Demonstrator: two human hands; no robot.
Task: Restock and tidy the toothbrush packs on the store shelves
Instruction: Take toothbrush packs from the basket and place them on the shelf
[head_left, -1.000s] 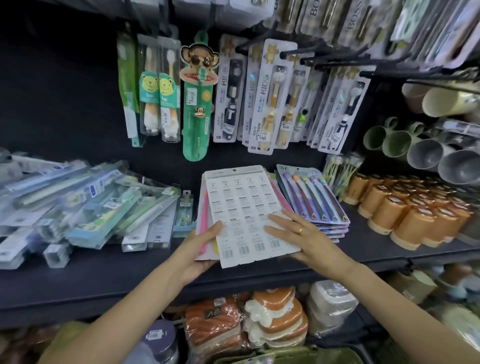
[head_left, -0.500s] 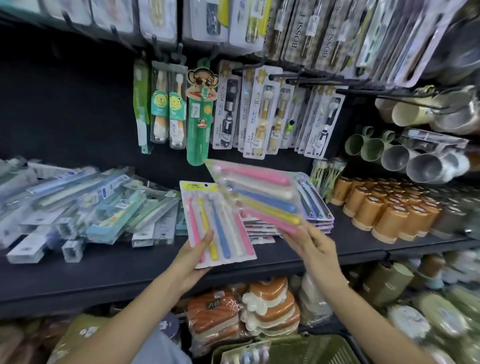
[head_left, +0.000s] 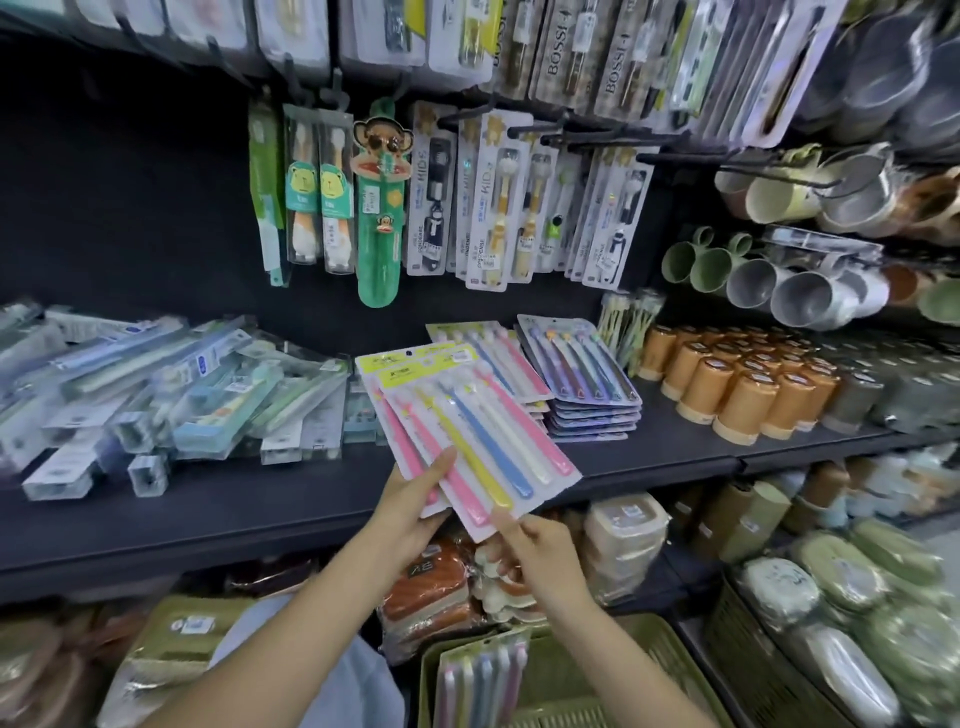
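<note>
Two flat packs of coloured toothbrushes (head_left: 467, 431) with yellow headers overlap, face up, above the front of the dark shelf (head_left: 208, 514). My left hand (head_left: 415, 499) grips their lower left edge, thumb on top. My right hand (head_left: 535, 545) pinches the bottom corner of the upper pack. Behind them lie another such pack (head_left: 498, 353) and a stack of purple-backed toothbrush packs (head_left: 582, 379). One more pack (head_left: 478, 680) stands in the green basket (head_left: 644, 665) below.
Clear boxed toothbrushes (head_left: 156, 395) lie jumbled at shelf left. Kids' toothbrush cards (head_left: 488, 208) hang on pegs above. Orange cups (head_left: 737, 384) fill shelf right, mugs (head_left: 779, 286) hang beyond. Soap boxes (head_left: 623, 540) sit on the lower shelf.
The pack my right hand held tilted in the air has come down face up onto the pack in my left hand. Both hands moved lower, and the view shifted downward and right.
</note>
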